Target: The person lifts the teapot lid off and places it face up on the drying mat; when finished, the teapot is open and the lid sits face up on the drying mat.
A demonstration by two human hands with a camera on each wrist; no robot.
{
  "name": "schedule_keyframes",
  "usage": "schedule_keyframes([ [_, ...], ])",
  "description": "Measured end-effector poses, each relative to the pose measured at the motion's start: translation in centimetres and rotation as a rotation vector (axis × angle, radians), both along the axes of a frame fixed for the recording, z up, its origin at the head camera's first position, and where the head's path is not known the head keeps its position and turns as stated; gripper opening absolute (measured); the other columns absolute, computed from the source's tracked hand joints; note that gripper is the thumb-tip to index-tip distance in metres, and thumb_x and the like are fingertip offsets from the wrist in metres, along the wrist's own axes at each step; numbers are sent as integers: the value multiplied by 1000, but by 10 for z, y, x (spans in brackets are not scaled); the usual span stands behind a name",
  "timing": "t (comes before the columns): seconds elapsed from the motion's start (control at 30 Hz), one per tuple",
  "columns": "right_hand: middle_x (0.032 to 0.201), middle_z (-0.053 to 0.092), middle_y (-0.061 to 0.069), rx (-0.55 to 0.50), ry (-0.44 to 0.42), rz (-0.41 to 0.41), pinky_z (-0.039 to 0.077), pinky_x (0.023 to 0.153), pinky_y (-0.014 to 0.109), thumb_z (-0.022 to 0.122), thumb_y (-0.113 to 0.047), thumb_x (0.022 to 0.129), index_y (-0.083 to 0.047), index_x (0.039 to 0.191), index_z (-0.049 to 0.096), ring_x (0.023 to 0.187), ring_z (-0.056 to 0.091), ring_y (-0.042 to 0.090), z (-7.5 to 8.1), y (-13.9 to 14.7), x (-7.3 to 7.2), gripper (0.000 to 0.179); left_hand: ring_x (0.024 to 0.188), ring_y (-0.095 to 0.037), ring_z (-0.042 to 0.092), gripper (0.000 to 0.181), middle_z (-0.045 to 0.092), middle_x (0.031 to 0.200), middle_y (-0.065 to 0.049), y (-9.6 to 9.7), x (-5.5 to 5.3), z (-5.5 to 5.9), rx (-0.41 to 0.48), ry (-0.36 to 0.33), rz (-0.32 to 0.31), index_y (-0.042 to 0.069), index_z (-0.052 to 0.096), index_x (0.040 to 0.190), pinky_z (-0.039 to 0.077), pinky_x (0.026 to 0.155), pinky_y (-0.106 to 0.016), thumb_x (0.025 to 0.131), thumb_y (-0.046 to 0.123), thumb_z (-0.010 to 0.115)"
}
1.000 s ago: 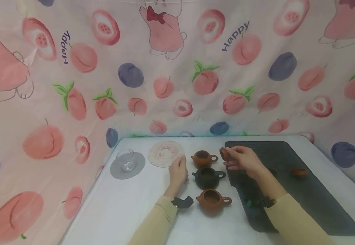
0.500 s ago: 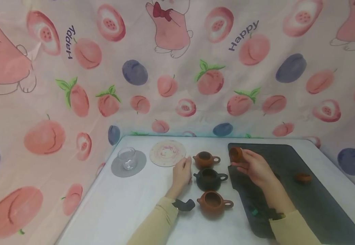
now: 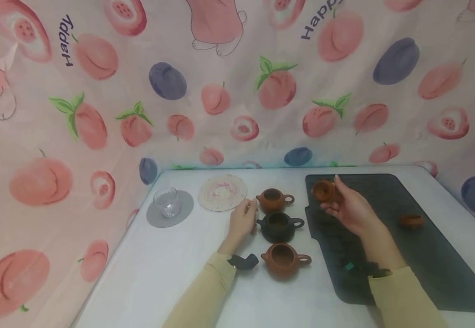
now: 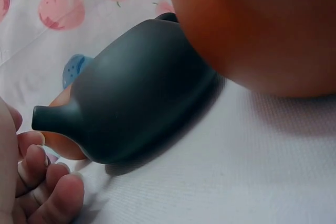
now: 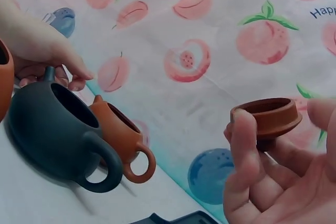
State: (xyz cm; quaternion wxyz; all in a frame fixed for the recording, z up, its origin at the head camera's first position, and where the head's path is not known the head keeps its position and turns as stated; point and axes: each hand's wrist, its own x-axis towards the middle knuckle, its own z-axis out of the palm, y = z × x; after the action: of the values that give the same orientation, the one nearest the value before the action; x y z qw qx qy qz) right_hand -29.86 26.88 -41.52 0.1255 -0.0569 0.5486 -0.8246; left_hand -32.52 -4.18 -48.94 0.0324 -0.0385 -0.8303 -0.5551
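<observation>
My right hand (image 3: 356,209) holds a small reddish-brown clay teapot lid (image 3: 324,191) above the dark tray. In the right wrist view the lid's hollow side (image 5: 268,106) faces up, and fingers support it from beside and below. My left hand (image 3: 242,223) lies by the spout of the black teapot (image 3: 277,234), fingers loosely curled around nothing; whether it touches the spout cannot be told. Behind the black teapot stands a brown teapot (image 3: 268,204), and in front of it a larger brown teapot (image 3: 281,269). All three are lidless, handles to the right.
Another brown lid (image 3: 411,221) lies on the dark tray (image 3: 417,273) at right. A clear glass (image 3: 167,202) stands on a grey round mat (image 3: 184,212) at left. A pale patterned disc (image 3: 222,187) lies near the back. Fruit-printed cloth (image 3: 237,91) hangs behind the table.
My right hand has moved right over the tray and turned the lid so its hollow side faces the head camera. The left hand stays by the black teapot. The head view has tilted slightly.
</observation>
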Motion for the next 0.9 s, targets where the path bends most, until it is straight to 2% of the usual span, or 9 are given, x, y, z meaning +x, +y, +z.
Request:
schedule_keyframes([
  [0.13,100,68,-2,67,45,-8,49,80,28,52,-39,108,-17,112,69,83,61,15,5,1,-1,28,49,-20,58,47,58,64,-2,-1,-3,2,-6,-3,-8,11,63,103,45,51,-31,108,53,42],
  [0.17,104,68,-2,102,49,-18,47,84,29,54,-37,107,-17,114,68,88,60,14,5,1,0,25,50,-20,58,48,58,65,-2,-1,-3,1,-6,-6,-11,11,63,104,45,52,-32,108,54,42],
  [0.27,109,64,-1,169,80,-49,43,80,28,62,-25,105,-14,120,63,91,55,14,5,1,2,19,50,-20,58,48,59,65,-3,-1,-3,0,-8,-7,-15,12,63,104,45,52,-32,108,54,41],
  [0.4,109,58,0,224,104,-76,37,77,31,68,-13,101,-11,122,56,91,46,16,1,4,4,25,49,-20,57,47,58,63,-2,-1,-1,-1,-8,-7,-21,10,63,104,44,51,-31,109,52,42],
  [0.47,111,57,0,274,107,-92,35,80,34,71,-13,98,-10,123,55,93,46,17,2,5,4,30,49,-20,57,47,58,63,-2,-1,-1,-1,-3,-2,-25,10,63,104,43,51,-31,109,51,42],
  [0.57,108,56,1,435,97,-138,36,84,37,77,-21,96,-8,130,51,94,48,17,1,10,4,45,49,-20,57,46,58,63,-2,-1,-1,-1,5,1,-30,10,63,104,43,51,-30,109,51,42],
  [0.73,112,57,9,812,162,-211,48,79,33,80,-38,91,-2,139,48,96,53,23,-2,14,5,68,48,-20,57,45,57,62,-3,-1,0,-1,3,13,-29,11,63,102,43,51,-31,109,50,43],
  [0.8,118,59,16,919,194,-193,51,77,34,80,-39,91,0,136,51,100,55,28,-4,15,5,66,48,-20,57,45,57,61,-3,-1,0,-1,-1,17,-27,11,63,102,43,51,-31,109,50,42],
  [0.9,116,61,18,999,218,-120,51,76,37,81,-41,89,-1,130,54,100,57,31,-7,16,4,63,48,-20,57,45,57,61,-3,0,0,-1,0,20,-26,10,63,103,43,51,-31,109,50,42],
])
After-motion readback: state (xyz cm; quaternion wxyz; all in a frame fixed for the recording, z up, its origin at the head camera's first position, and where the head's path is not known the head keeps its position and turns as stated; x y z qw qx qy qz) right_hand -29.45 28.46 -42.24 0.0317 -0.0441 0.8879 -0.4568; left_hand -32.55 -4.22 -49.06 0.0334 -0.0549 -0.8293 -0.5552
